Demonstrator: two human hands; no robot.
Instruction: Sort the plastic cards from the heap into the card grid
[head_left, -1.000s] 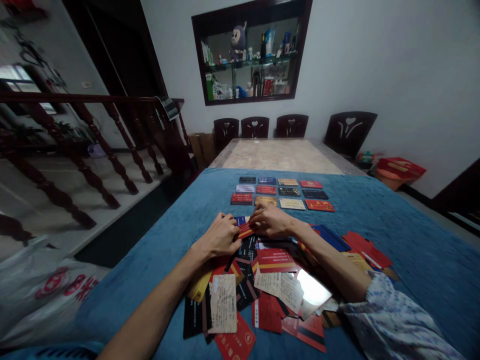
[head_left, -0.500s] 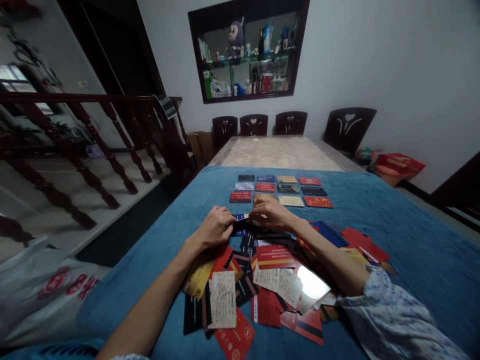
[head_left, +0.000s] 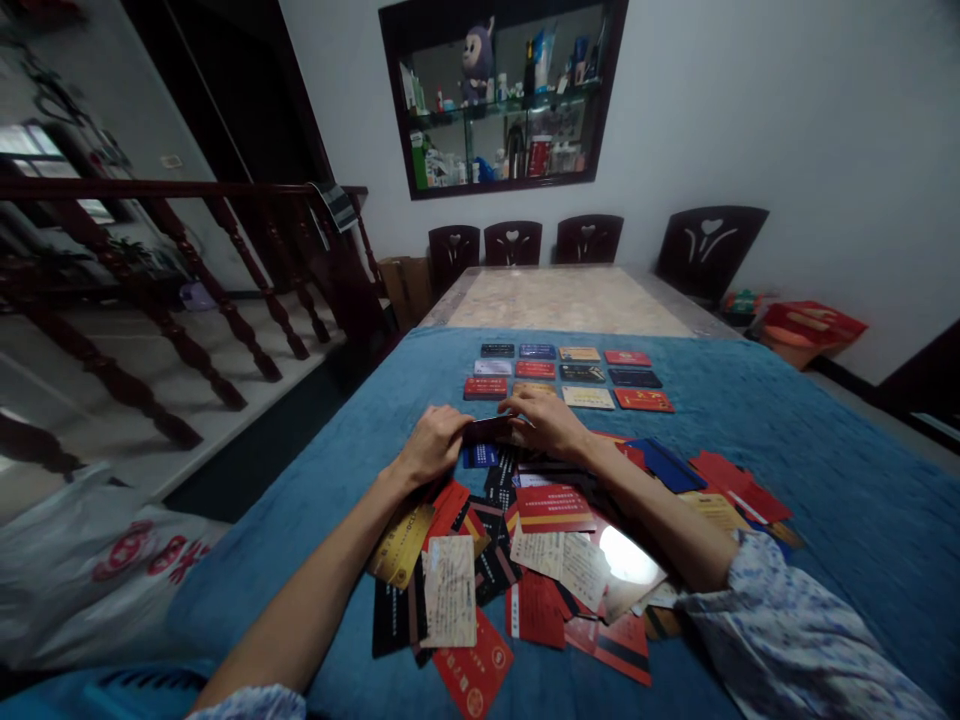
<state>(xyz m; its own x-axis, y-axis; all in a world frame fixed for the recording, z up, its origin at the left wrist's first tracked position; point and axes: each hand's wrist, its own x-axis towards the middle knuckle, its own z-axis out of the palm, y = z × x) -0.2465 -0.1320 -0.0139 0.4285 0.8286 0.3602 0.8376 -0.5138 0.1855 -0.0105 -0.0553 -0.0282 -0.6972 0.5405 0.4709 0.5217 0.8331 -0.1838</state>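
My left hand pinches the left end of a dark card, which is tilted up nearly edge-on above the pile. At its right end, my right hand is closed with bent fingers; its fingertips are partly hidden. A blue card lies just below the held one. Nearer me spreads a loose pile of cards: a gold card, a pale printed card, a red card with a yellow stripe and a shiny reflective card. Beyond my hands, small card stacks stand in rows, among them a red one.
A blue cloth covers the near part of the table. More cards, including a dark blue one, lie right of my right forearm. Dark chairs line the far end. A white plastic bag is at the left.
The card between my hands has turned from a pale edge to a dark face. My right fingers have shifted and loosened slightly. The whole view has moved a little.
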